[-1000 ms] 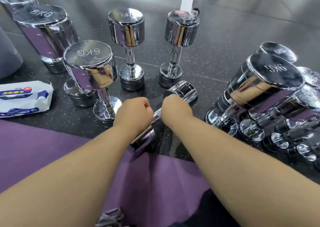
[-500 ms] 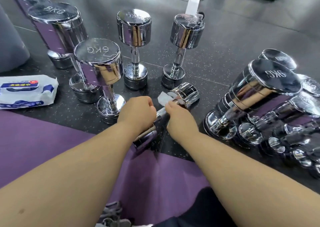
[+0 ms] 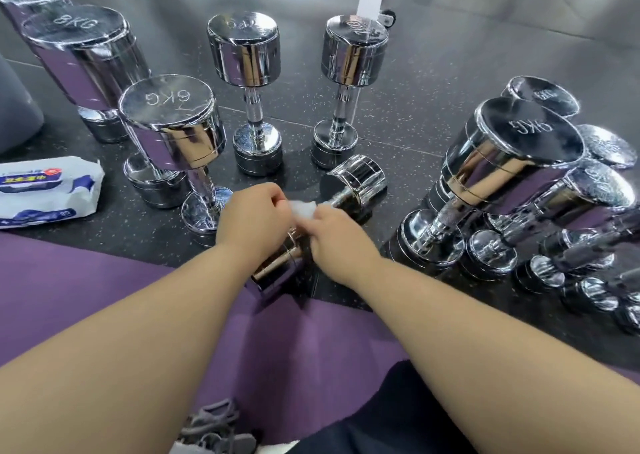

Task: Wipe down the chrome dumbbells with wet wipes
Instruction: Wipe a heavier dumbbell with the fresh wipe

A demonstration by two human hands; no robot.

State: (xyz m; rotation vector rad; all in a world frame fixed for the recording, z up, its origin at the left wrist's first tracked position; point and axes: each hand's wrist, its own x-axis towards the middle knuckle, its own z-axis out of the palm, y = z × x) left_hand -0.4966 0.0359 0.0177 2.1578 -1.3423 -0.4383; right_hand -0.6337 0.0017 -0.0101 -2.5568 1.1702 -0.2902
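Note:
A small chrome dumbbell (image 3: pixel 356 183) lies on its side on the dark floor, its near head (image 3: pixel 277 273) at the purple mat's edge. Both my hands sit over its handle. A white wet wipe (image 3: pixel 303 208) shows between them. My left hand (image 3: pixel 251 219) is curled, its fingers at the wipe's left side. My right hand (image 3: pixel 334 233) pinches the wipe from the right. The handle is hidden under my hands.
Upright chrome dumbbells stand behind: 6KG (image 3: pixel 169 121), 8KG (image 3: pixel 79 48), two smaller ones (image 3: pixel 244 51) (image 3: pixel 353 51). A tilted cluster with a 9KG one (image 3: pixel 516 148) crowds the right. A wet-wipe pack (image 3: pixel 45 187) lies left. The purple mat (image 3: pixel 86 280) is near me.
The wipe, hidden a second ago, has come into view between my hands. My hands have closed in together over the handle, and the wipe sits bunched between them.

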